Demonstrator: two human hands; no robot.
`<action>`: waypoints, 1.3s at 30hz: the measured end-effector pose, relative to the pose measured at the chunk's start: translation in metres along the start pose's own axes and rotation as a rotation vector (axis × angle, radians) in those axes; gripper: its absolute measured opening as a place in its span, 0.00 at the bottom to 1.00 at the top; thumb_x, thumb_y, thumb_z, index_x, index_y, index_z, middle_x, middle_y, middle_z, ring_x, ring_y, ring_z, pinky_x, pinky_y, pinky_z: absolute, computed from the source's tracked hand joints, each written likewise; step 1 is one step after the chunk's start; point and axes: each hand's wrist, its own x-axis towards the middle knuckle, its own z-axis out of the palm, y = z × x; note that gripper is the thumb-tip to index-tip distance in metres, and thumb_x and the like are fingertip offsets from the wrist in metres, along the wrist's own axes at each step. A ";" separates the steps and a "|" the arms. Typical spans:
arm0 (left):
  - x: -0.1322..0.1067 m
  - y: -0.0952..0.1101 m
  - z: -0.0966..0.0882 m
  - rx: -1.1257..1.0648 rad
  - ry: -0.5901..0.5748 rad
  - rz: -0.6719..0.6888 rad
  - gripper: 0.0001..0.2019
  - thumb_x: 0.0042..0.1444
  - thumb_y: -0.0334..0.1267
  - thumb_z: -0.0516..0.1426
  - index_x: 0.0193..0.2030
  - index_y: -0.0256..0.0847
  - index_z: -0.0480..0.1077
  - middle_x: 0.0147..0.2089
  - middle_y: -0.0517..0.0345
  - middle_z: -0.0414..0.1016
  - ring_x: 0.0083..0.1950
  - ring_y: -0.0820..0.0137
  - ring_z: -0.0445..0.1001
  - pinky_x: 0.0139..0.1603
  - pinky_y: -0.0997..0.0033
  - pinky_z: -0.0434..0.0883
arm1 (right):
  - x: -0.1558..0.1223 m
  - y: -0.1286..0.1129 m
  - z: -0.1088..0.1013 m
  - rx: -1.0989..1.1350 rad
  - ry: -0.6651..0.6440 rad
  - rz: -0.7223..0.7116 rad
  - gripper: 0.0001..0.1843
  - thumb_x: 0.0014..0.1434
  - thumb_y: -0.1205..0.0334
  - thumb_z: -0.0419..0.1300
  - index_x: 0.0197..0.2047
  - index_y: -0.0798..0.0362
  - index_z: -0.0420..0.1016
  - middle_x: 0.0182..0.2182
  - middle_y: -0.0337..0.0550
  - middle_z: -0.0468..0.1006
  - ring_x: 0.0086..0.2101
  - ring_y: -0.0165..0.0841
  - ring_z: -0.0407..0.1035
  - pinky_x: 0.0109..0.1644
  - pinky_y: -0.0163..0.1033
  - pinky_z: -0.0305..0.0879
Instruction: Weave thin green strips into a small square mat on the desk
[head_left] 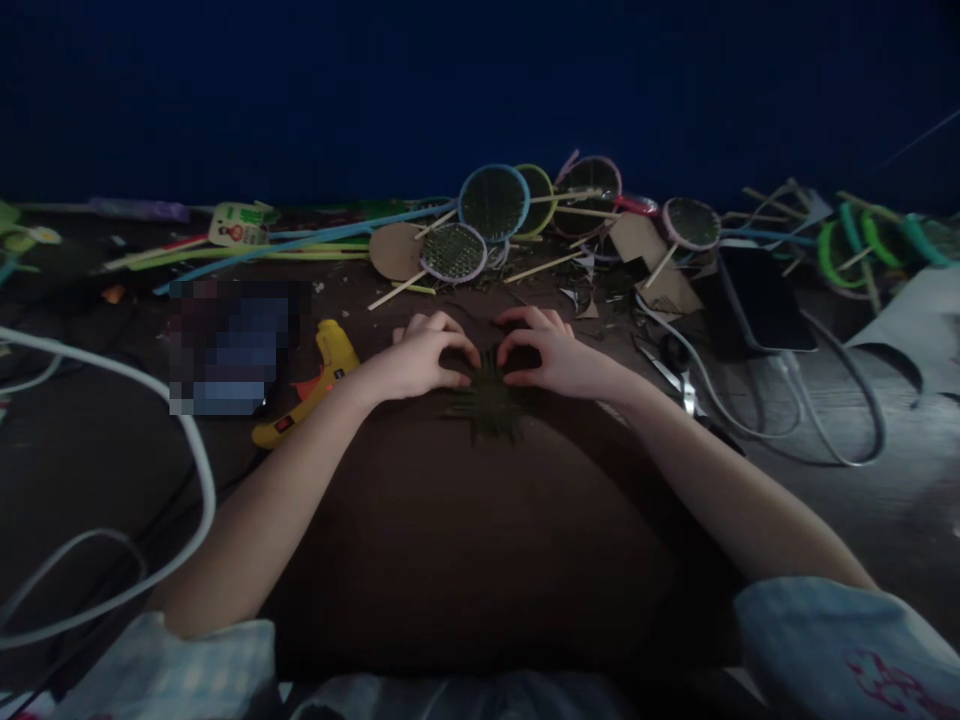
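Observation:
A small woven piece of dark green leaf-like strips (495, 405) lies on the brown work surface, its loose ends sticking out toward me and to the side. At its far left edge, the curled thumb and fingers of my left hand (427, 355) pinch the strips. My right hand (546, 352) mirrors it on the far right edge, thumb and fingertips closed on the strips. The fingertips of both hands nearly meet, and they partly hide the far side of the weave.
A yellow glue gun (330, 350) lies left of my left hand. Scissors (686, 385) and a phone (765, 295) with cables are at right. Behind are round netted fans (493, 203), sticks, cardboard (395, 251) and scraps. A white cable (199, 470) loops at left.

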 end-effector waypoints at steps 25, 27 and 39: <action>0.002 0.001 -0.002 0.013 -0.021 -0.005 0.10 0.48 0.45 0.59 0.38 0.50 0.72 0.49 0.57 0.61 0.56 0.56 0.55 0.54 0.49 0.52 | -0.002 -0.008 0.007 -0.049 0.054 0.061 0.08 0.47 0.58 0.60 0.33 0.49 0.71 0.55 0.41 0.59 0.54 0.45 0.51 0.54 0.54 0.51; 0.003 0.000 -0.002 0.016 -0.024 -0.007 0.10 0.48 0.45 0.58 0.38 0.50 0.72 0.49 0.57 0.61 0.56 0.55 0.55 0.54 0.49 0.52 | -0.002 -0.007 0.008 -0.055 0.056 0.053 0.08 0.47 0.57 0.60 0.33 0.49 0.71 0.55 0.41 0.59 0.54 0.45 0.51 0.54 0.54 0.51; 0.004 0.001 -0.003 0.040 -0.036 0.000 0.12 0.45 0.46 0.60 0.38 0.50 0.72 0.49 0.56 0.61 0.56 0.53 0.55 0.53 0.48 0.53 | 0.000 -0.004 0.007 -0.058 0.045 0.046 0.09 0.46 0.57 0.62 0.33 0.48 0.72 0.54 0.41 0.59 0.53 0.45 0.52 0.54 0.55 0.52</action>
